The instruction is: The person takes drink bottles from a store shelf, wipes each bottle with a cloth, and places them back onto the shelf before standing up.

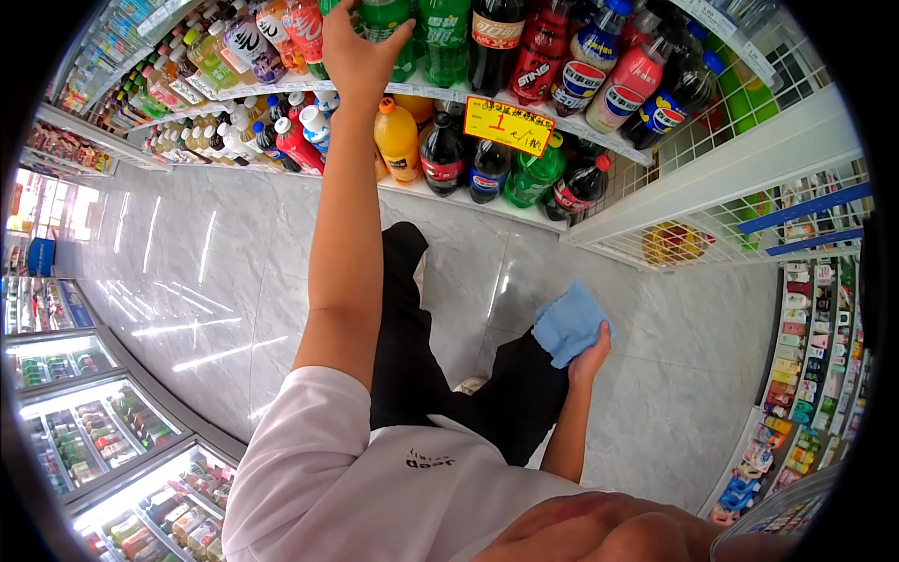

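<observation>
Bright, even indoor light; the floor (449, 272) throws back white streaks of glare, and the coolers (112, 440) glow from inside. The 1 view bends strongly towards its edges (a round, fisheye look), with black corners; the shelf bottles (492, 169) look fairly sharp.

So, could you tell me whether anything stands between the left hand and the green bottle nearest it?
Nothing visible does: the left hand is spread at the green bottle in the shelf's front row; the bottle's top is out of view.

Lit glass coolers (108, 426) holding rows of drinks (82, 433) stand at left. The floor (665, 403) is glossy grey tile. Packed goods shelves (813, 361) line the right.
</observation>
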`<state>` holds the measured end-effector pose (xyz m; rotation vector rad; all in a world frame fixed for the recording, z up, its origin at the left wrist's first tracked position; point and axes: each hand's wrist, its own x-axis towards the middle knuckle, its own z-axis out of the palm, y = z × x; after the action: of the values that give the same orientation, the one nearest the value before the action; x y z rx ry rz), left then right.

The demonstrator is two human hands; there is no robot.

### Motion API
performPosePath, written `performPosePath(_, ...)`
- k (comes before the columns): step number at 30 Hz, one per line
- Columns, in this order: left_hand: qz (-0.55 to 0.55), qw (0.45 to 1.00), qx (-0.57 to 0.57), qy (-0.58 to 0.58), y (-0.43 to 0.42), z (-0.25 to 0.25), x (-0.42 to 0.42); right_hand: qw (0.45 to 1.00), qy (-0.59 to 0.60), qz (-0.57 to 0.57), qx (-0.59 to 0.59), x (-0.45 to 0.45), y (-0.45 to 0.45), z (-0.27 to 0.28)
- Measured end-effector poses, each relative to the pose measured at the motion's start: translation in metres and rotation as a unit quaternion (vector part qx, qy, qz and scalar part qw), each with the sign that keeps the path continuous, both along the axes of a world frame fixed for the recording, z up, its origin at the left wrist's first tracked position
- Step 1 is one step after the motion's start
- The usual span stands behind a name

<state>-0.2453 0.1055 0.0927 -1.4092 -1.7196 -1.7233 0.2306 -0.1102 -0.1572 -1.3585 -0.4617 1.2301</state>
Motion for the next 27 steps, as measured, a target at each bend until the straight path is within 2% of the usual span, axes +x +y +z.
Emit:
performPosePath(6,0.015,0.999,-0.023,-0.028,-0.001,-0.001,-0.003,1.0,0.008,-0.016,0.002,-0.001,0.001,-0.002)
performPosePath(9,0.043,0.998,-0.021,0.035,0.0,-0.005,-0.014,1.0,-0.005,-0.019,0.001,-0.006,0.001,0.007)
performPosePath(12,0.031,0.999,0.009,0.032,-0.001,-0.005,-0.015,1.0,0.0,-0.002,0.001,-0.001,0.0,0.002)
performPosePath(15,-0.004,0.999,-0.017,-0.027,-0.005,0.002,-0.01,1.0,0.003,0.002,0.001,0.0,-0.001,0.0)
performPosePath(21,-0.019,0.998,-0.012,-0.059,-0.009,0.007,-0.007,1.0,-0.003,0.007,0.002,0.0,0.0,-0.003)
performPosePath(24,-0.081,0.975,-0.032,-0.206,-0.018,0.015,0.0,1.0,-0.006,0.007,0.0,0.002,0.0,-0.005)
performPosePath(27,-0.067,0.988,0.023,-0.136,-0.022,0.018,-0.002,1.0,-0.002,0.004,-0.004,0.002,0.001,-0.006)
